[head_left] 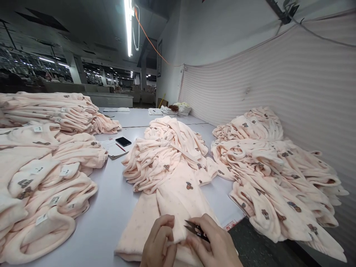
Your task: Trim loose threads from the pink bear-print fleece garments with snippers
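A pale pink plush garment [178,193] with small printed motifs lies spread toward me on the table. My left hand [161,239] pinches a fold of it near the front edge. In my right hand [213,241] is a pair of small black thread snips [197,229]. Their blades point left, slightly parted, close to the fold. The right fingertips also rest against the cloth. Behind, a crumpled heap of the same pink garments [167,148] adjoins the piece I hold.
Stacked pink garments [47,111] and loose ones with white labels [55,174] fill the left. Another heap [272,167] hangs over the table's right edge. A phone [123,141] and red pen [120,147] lie on papers. A striped cloth [267,74] covers the right wall.
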The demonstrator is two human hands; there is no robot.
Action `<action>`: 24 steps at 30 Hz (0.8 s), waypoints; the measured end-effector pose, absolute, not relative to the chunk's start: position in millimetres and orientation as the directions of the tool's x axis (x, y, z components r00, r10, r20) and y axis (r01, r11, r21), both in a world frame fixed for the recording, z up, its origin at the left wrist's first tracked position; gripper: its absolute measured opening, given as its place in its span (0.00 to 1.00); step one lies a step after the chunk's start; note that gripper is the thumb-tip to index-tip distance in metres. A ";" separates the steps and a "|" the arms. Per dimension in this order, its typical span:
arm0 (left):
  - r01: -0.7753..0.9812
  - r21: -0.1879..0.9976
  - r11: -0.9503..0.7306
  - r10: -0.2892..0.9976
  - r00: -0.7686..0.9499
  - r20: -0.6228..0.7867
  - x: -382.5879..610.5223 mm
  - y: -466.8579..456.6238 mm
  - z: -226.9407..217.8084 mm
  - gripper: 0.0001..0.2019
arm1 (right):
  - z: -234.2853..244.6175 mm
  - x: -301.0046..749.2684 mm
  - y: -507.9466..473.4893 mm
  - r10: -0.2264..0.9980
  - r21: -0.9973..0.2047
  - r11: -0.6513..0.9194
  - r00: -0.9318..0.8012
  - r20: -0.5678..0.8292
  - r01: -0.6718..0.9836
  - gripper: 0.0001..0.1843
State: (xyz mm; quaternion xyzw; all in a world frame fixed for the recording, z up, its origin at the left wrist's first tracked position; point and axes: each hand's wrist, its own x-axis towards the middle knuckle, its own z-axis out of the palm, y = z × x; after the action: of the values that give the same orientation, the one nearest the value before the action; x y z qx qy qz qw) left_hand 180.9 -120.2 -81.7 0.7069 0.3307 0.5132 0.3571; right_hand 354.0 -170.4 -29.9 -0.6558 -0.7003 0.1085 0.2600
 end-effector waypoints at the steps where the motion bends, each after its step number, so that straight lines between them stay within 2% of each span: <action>1: 0.073 0.890 -0.451 0.870 0.257 0.420 181.2 -118.0 -79.6 0.05 | -34.5 354.3 -169.2 0.968 -0.482 0.111 0.014 0.249 0.869 0.13; 3: -0.028 0.979 -0.202 0.926 0.319 0.201 182.2 -111.9 -76.1 0.02 | -43.1 355.1 -163.9 0.944 -0.456 0.077 0.082 0.319 0.887 0.14; 4: -0.103 0.994 -0.048 0.926 0.369 0.082 182.8 -108.3 -75.2 0.06 | -46.1 355.4 -159.9 0.929 -0.446 0.043 0.129 0.348 0.894 0.13; 6: -0.249 0.943 0.222 0.885 0.458 -0.088 183.7 -101.0 -75.2 0.14 | -48.2 355.6 -150.9 0.910 -0.447 -0.031 0.210 0.357 0.894 0.08; 8: -0.352 0.860 0.370 0.852 0.499 -0.162 183.8 -95.0 -76.7 0.17 | -44.6 355.1 -144.5 0.923 -0.487 -0.065 0.238 0.303 0.871 0.03; 11: -0.436 0.778 0.452 0.832 0.520 -0.192 182.9 -91.3 -75.9 0.18 | -33.1 354.3 -145.7 0.967 -0.613 0.041 0.122 0.222 0.789 0.03; 14: -0.489 0.728 0.481 0.818 0.548 -0.173 181.9 -93.3 -68.3 0.17 | -23.3 353.8 -154.3 0.973 -0.632 0.154 -0.007 0.229 0.760 0.15; 17: -0.508 0.708 0.490 0.815 0.555 -0.166 181.2 -95.6 -59.8 0.15 | -19.5 354.3 -158.2 0.969 -0.607 0.126 0.035 0.246 0.785 0.13; 21: -0.530 0.670 0.519 0.807 0.563 -0.180 181.3 -94.5 -58.1 0.14 | -20.4 357.8 -157.5 0.976 -0.686 0.102 0.062 0.211 0.721 0.13; 24: -0.554 0.612 0.564 0.786 0.587 -0.194 182.8 -94.1 -58.5 0.11 | -21.8 359.2 -158.8 0.977 -0.695 0.120 0.040 0.210 0.709 0.13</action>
State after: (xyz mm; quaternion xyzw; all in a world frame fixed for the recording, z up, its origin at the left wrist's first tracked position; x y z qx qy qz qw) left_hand 182.8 -94.1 -58.5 0.2529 0.2294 0.3922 0.8541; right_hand 359.2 -158.8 -21.8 -0.6339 -0.6649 0.1948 0.3435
